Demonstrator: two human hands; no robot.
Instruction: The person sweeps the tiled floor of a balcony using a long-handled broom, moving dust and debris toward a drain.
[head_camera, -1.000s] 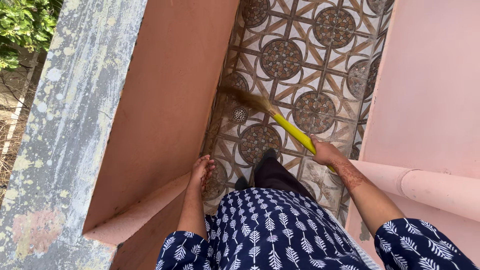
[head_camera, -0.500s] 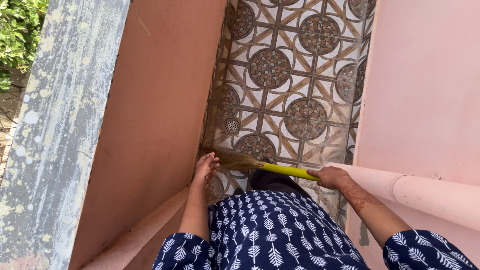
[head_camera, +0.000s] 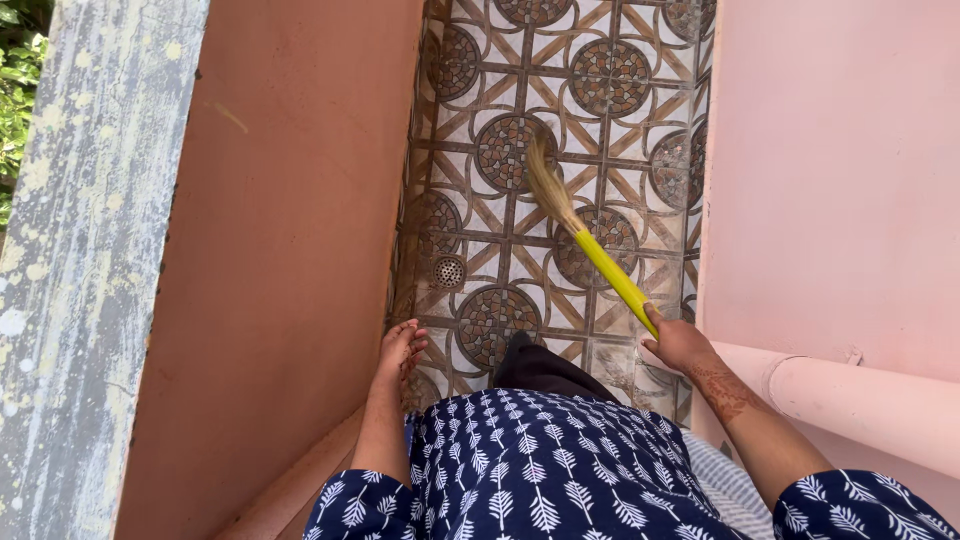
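Bristles of the broom (head_camera: 585, 240) reach out ahead of the right hand (head_camera: 676, 343), which is clenched round the end of its yellow handle; the left hand (head_camera: 400, 348) hangs loose, fingers relaxed, holding nothing, close by the terracotta parapet wall (head_camera: 290, 250). Passage is narrow; a wide stroke could knock the handle against the pink wall (head_camera: 830, 170) or the pipe (head_camera: 860, 400) beside the right hand, and dust might lodge in the floor drain (head_camera: 449, 271) just ahead of the left hand. No packages, labels or signs show anywhere on the patterned tile floor (head_camera: 560, 60).
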